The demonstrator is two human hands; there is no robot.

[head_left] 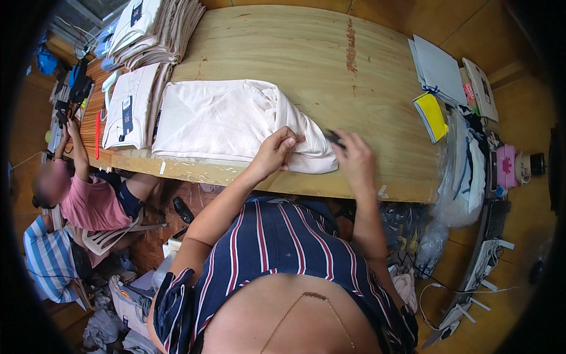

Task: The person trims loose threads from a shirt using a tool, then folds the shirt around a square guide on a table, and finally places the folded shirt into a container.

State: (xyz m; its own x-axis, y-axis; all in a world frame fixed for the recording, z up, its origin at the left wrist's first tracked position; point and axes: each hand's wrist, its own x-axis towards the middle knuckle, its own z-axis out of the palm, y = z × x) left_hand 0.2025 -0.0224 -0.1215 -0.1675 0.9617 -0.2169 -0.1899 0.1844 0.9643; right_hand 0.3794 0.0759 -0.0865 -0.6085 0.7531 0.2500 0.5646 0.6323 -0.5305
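Long plywood worktop point(330, 65), pale grain, reddish stain near far middle, tape scraps along near edge. Wood-panel floor point(507, 295) on right, warm orange-brown. Brick-red tiled floor point(171, 212) below worktop. White plastic chair point(112, 236) at left, person in pink shirt point(94, 203) seated on it. Cloth heap point(112, 318) on floor lower left. White cables point(471, 283) trailing lower right. Even, soft light, no hard shadows.

The small dark object point(335, 139) at the right hand point(355, 158) is motion-blurred — kind indeterminate. The left hand point(274, 151) fingertips are buried in pale folded cloth point(230, 121). The tabletop point(330, 65) far edge is cut off.
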